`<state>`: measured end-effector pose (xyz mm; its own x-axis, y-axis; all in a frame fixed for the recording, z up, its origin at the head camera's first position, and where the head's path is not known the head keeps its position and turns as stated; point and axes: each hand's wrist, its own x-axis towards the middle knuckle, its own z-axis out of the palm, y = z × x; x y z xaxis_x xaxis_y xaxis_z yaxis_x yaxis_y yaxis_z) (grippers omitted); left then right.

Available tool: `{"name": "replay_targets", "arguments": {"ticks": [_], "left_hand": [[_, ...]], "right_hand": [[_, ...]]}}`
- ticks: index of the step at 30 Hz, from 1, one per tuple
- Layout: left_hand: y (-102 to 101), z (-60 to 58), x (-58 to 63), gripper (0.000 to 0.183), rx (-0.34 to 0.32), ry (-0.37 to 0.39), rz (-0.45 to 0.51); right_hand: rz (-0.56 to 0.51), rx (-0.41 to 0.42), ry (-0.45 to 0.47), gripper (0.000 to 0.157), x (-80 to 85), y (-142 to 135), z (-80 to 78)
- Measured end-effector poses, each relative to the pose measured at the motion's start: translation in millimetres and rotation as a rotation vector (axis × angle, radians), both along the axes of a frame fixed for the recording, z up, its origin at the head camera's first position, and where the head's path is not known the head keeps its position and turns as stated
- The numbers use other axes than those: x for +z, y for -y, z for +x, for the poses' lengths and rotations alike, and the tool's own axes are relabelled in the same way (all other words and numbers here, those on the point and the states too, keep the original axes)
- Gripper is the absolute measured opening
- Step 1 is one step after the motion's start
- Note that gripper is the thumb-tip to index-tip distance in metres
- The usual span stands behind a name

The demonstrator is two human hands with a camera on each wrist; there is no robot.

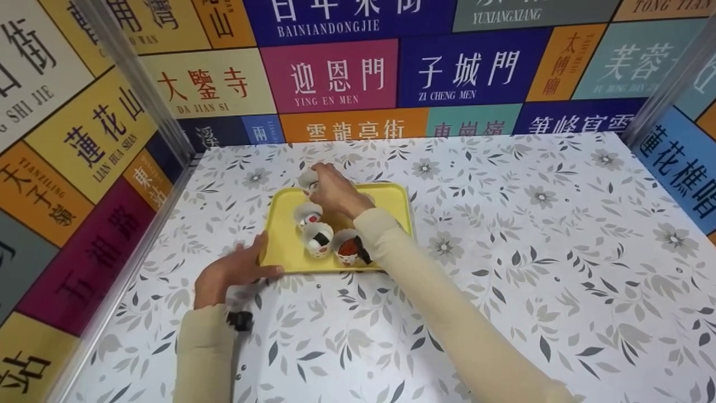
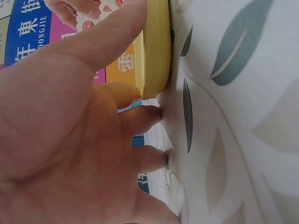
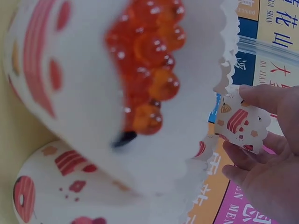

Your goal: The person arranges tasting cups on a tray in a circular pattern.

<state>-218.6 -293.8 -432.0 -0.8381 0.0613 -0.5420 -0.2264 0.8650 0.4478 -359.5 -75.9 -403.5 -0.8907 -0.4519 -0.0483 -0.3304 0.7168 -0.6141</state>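
A yellow tray [image 1: 394, 204] lies on the table with several patterned paper baking cups on it. One cup holds orange roe-like beads [image 1: 348, 247], one a white piece with a black band [image 1: 320, 239], one something white and red [image 1: 312, 219]. My left hand [image 1: 238, 268] is spread about the tray's near left corner; thumb and index finger touch its rim. Over the tray's far left part, my right hand [image 1: 335, 193] pinches another paper baking cup [image 3: 240, 122] between thumb and fingers. What this cup holds is hidden. Behind that hand, a further pale cup [image 1: 367, 197] barely shows.
The table [image 1: 537, 313] wears a white cover with grey leaves and flowers. Coloured panels [image 1: 330, 75] with Chinese lettering rise at the back and both sides. A small black device [image 1: 240, 321] sits at the left wrist, another [image 1: 362, 249] at the right.
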Motion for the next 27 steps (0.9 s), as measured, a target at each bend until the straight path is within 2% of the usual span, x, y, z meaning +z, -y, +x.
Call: {"name": "replay_targets", "arguments": {"ticks": [6, 10, 16, 23, 27], "left_hand": [[0.3, -1.9, -1.8, 0.106, -0.022, -0.016, 0.008], [0.0, -1.1, -1.4, 0.106, -0.015, -0.018, 0.009], [1.2, -0.3, -1.0, 0.106, -0.018, -0.027, 0.006], [1.7, -1.6, -2.0, 0.106, -0.011, -0.02, -0.017], [1.2, -1.9, -2.1, 0.106, -0.015, -0.016, -0.015]], "right_hand": [[0.044, -0.009, -0.02, 0.07, -3.3, -0.7, -2.0], [0.09, -0.028, 0.012, 0.069, -3.1, 1.5, -0.7], [0.156, -0.006, -0.039, 0.059, -3.1, 2.3, 0.8], [0.257, 0.012, -0.087, 0.035, 0.8, 0.6, 1.1], [0.308, 0.031, -0.124, 0.031, 1.9, -1.6, 0.6]]}}
